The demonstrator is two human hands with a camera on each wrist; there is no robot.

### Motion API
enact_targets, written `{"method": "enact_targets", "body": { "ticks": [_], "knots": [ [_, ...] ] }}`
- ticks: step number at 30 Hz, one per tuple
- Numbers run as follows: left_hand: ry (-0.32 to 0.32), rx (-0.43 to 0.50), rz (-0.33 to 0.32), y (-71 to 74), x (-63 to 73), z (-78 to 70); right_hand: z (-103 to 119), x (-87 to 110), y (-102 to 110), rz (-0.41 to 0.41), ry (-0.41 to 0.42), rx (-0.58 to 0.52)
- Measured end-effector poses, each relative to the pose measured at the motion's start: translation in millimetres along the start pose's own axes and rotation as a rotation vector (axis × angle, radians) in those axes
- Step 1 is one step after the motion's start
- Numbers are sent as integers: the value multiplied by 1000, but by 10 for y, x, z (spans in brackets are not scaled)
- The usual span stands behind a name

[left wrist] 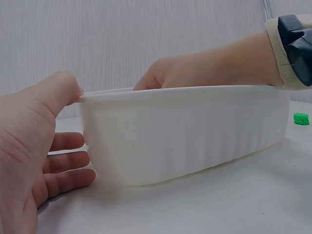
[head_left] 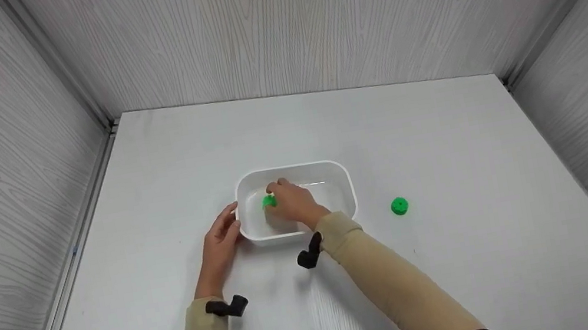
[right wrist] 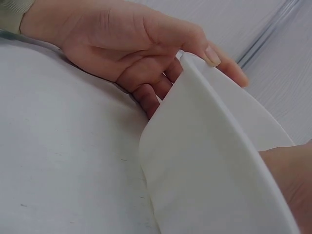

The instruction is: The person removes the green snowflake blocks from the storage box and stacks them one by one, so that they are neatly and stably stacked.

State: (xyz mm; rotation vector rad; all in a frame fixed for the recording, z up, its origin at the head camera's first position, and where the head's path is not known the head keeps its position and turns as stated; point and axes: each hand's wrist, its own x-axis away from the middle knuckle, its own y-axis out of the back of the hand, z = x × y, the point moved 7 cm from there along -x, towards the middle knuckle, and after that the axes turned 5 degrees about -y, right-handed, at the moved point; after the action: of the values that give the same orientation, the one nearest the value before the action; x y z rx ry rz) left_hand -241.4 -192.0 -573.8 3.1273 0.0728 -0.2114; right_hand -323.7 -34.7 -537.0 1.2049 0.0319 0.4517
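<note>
A white rectangular plastic container (head_left: 305,232) sits near the middle of the table. My left hand (head_left: 220,243) rests against its left end; the thumb (left wrist: 63,90) touches the rim, and the other fingers (left wrist: 68,161) lie along the outside wall. My right hand (head_left: 293,203) reaches down inside, pinching a small green knobbly piece (head_left: 269,200) near the container's left part. In both wrist views the walls hide that piece. Right of the container, a round green piece (head_left: 399,206) with a bumpy surface lies on the table.
The white table (head_left: 445,139) is bounded by a pale wood-grain panel (head_left: 276,24) at the back and similar panels on both sides. A black strap mount (head_left: 308,252) sits on the right wrist, another on the left.
</note>
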Motion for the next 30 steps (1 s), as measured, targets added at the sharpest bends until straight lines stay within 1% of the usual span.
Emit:
{"method": "enact_targets", "body": {
  "ticks": [5, 8, 13, 15, 18, 22, 24, 26, 30],
  "knots": [
    [-18, -20, -1, 1, -19, -12, -48, 27, 62, -34, 21, -25],
    [-25, -26, -1, 1, -24, -21, -55, 79, 121, -55, 35, -51],
    [-1, -49, 0, 15, 5, 12, -57, 201, 172, -76, 64, -97],
    [5, -42, -6, 23, 15, 28, -55, 253, 184, -89, 82, -118],
    [5, -26, -8, 23, 16, 41, -57, 330, 227, -140, 117, -147],
    [23, -27, -8, 10, 13, 51, -72, 430, 309, -243, 167, -179],
    [27, -34, -13, 4, 14, 48, -81, 479, 340, -282, 187, -194],
    [26, -36, -13, -3, 14, 39, -92, 522, 366, -303, 200, -215],
    [7, -39, -5, -19, 7, 4, -113, 599, 424, -308, 210, -271]
  ]
}}
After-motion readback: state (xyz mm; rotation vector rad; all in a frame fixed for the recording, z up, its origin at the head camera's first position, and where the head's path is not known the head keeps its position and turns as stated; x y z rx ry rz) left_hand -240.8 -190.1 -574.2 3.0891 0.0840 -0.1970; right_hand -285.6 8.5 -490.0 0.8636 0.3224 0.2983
